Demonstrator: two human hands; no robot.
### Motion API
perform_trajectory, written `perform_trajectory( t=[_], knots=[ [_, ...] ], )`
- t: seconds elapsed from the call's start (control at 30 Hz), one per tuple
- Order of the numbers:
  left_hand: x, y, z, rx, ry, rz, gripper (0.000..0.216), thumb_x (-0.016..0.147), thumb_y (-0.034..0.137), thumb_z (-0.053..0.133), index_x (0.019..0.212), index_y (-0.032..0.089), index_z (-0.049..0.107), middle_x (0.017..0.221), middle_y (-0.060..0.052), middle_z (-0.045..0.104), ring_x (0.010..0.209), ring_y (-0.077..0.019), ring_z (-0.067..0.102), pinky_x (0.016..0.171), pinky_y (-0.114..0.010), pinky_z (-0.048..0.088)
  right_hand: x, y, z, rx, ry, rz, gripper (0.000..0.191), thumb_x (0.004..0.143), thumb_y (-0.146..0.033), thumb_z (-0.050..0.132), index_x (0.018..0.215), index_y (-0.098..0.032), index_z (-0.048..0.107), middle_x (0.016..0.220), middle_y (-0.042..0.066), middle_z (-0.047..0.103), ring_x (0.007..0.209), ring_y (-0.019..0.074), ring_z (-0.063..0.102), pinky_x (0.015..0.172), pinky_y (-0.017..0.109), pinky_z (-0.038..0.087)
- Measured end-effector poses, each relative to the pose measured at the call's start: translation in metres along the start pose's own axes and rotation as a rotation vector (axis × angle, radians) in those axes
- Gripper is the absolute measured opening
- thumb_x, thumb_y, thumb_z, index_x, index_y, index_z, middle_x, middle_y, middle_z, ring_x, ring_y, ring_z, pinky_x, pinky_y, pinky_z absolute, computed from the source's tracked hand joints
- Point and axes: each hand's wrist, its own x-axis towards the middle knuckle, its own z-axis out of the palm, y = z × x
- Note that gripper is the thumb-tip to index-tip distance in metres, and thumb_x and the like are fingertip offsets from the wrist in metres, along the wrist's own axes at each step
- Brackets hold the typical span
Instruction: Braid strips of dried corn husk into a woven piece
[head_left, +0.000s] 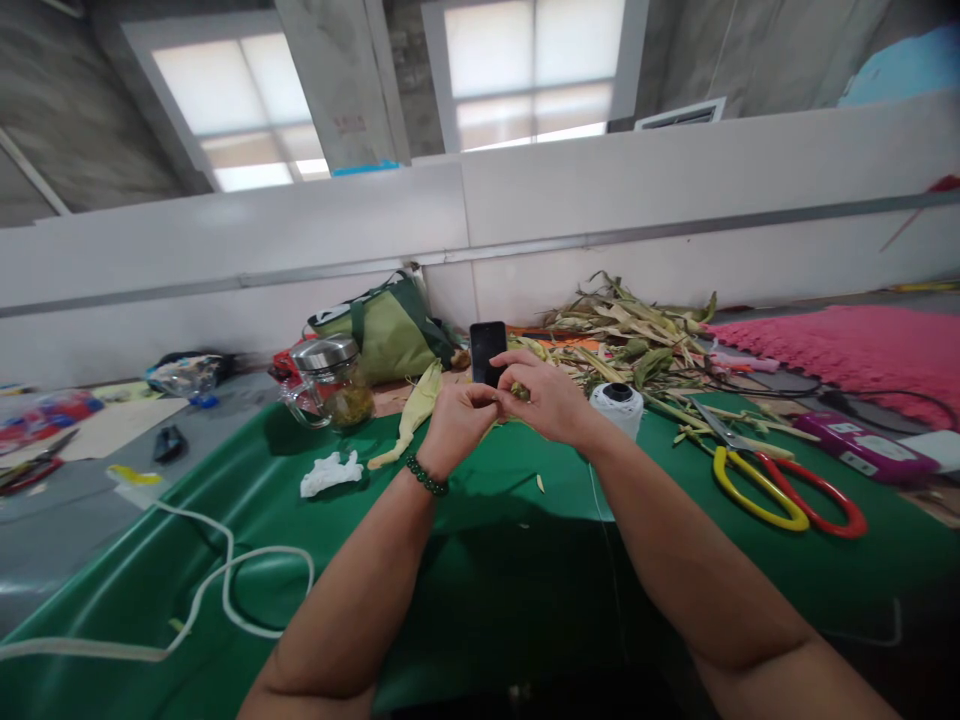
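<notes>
I see my left hand (456, 418) and right hand (546, 398) meeting over the green bench (480, 570), fingertips pinched on a small greenish scrap (517, 391), black phone (487, 348) just behind, white thread spool (617, 406) beside the right.

Daylight pours in from two windows (225, 100) up top, both blown out white. Soft, even light on the green worktop (337, 510), with a dim shadow pooling under the forearms (360, 600). Left hand (457, 420) and right hand (551, 400) sharp at centre; edges smear, and the wall rail (225, 282) bows from lens distortion.
</notes>
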Motion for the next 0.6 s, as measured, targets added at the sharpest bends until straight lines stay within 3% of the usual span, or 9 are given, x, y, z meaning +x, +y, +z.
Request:
perform_trajectory(
  t=[0.13,0.33,0.47,0.6],
  knots=[
    [-0.0001,-0.0004,0.0008,-0.038,-0.015,0.023,0.014,0.061,0.016,0.059,0.053,0.017,0.071,0.048,0.003,0.063,0.048,-0.0097,0.049,0.047,-0.02,0.036,0.0001,-0.0006,0.0002,0.014,0.069,-0.008,0.008,0.083,-0.023,0.06,0.078,-0.019,0.063,0.125,0.012,0.062,0.102,0.0228,0.064,0.082,0.036,0.05],
    [0.0,-0.0033,-0.0011,-0.037,-0.004,-0.016,0.013,0.063,0.021,0.063,0.055,0.016,0.07,0.049,0.0,0.064,0.047,-0.0109,0.05,0.045,-0.021,0.034,0.0003,0.0035,-0.0035,0.08,0.015,-0.042,0.011,0.086,-0.024,0.061,0.083,-0.021,0.07,0.095,0.004,0.074,0.091,0.0188,0.068,0.081,0.032,0.05],
    [0.0015,-0.0063,-0.002,-0.098,-0.043,-0.036,0.01,0.062,0.022,0.065,0.058,0.017,0.072,0.055,0.0,0.068,0.051,-0.0119,0.054,0.048,-0.021,0.039,-0.0021,-0.0015,-0.0065,-0.057,0.021,-0.084,0.014,0.087,-0.02,0.057,0.083,-0.02,0.07,0.117,0.006,0.069,0.098,0.0194,0.067,0.08,0.031,0.049],
    [0.0032,-0.0096,-0.0032,-0.107,-0.06,-0.072,0.01,0.062,0.021,0.064,0.059,0.016,0.072,0.054,0.0,0.067,0.049,-0.0115,0.053,0.048,-0.022,0.04,-0.0029,-0.0057,-0.0063,-0.113,0.013,-0.071,0.014,0.086,-0.019,0.055,0.079,-0.019,0.066,0.122,0.006,0.066,0.094,0.0196,0.067,0.076,0.031,0.049]
  ],
)
